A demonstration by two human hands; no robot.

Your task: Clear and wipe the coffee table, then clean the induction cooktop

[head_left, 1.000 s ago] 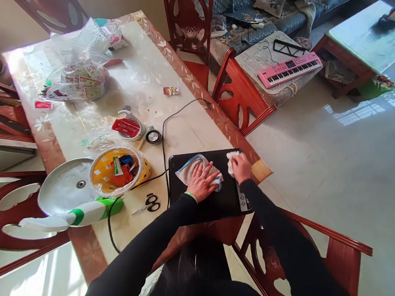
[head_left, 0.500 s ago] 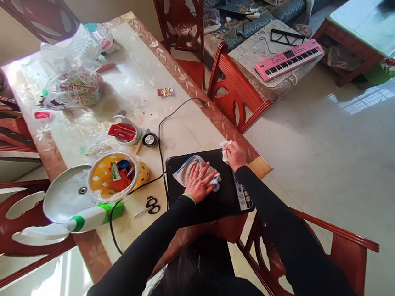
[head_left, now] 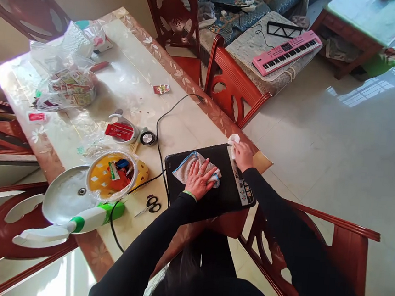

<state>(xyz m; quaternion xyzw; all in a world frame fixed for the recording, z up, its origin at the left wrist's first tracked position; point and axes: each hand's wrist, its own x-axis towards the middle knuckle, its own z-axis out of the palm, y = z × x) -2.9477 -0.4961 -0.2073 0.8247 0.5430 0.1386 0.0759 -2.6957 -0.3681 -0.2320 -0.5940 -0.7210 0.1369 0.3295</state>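
Worktop, near corner: black flat device lies there. Left hand presses flat, fingers spread, on blue-edged towel. Right hand pinches white tissue at device's top edge. Sticker strip print too small to read.

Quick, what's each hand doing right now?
Left hand: open, pressed flat on a blue-edged towel.
Right hand: closed, holding a white cloth.

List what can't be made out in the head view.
All in the head view:
- Surface of the black laptop beneath the blue-edged towel: hidden by the towel and left hand.
- Most of the white tissue: hidden by the right hand.
- Items in the yellow bowl: blurred by plastic film.
- Print on the packets: too small.
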